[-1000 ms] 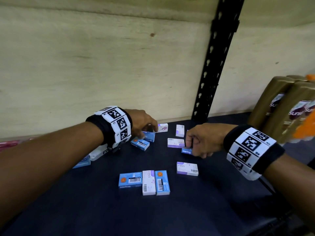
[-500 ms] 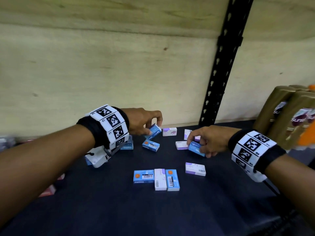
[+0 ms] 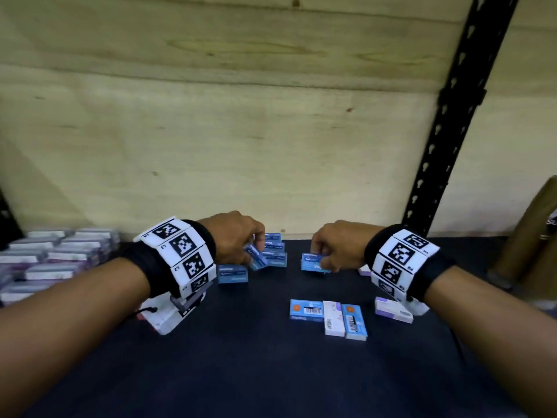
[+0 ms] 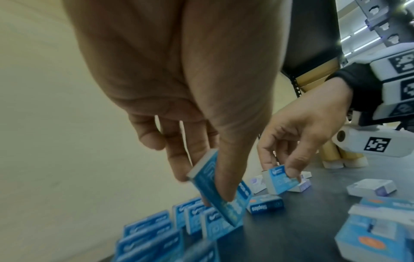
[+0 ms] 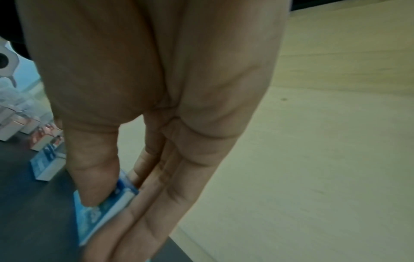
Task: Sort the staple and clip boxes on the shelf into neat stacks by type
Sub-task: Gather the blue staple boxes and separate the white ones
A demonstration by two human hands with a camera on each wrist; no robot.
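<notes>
My left hand (image 3: 241,236) pinches a tilted blue staple box (image 3: 256,258) between thumb and fingers, right beside a stack of blue boxes (image 3: 273,247) at the back of the dark shelf (image 3: 271,372). In the left wrist view that held blue box (image 4: 215,191) hangs over several blue boxes (image 4: 197,218) standing below it. My right hand (image 3: 334,248) grips another blue box (image 3: 312,263) just above the shelf; in the right wrist view this box (image 5: 105,209) sits between thumb and fingers. One more blue box (image 3: 232,273) lies left of the stack.
Two blue boxes and a white-purple one (image 3: 334,318) lie side by side near the middle. Another white-purple box (image 3: 391,310) lies under my right wrist. Stacked white-purple boxes (image 3: 51,260) fill the far left. Brown bottles (image 3: 527,236) stand at right, beside a black upright (image 3: 446,116).
Both hands moved left with their blue boxes. The left one now holds its box against the blue stack at the back. The view has shifted left, showing the white-purple stacks.
</notes>
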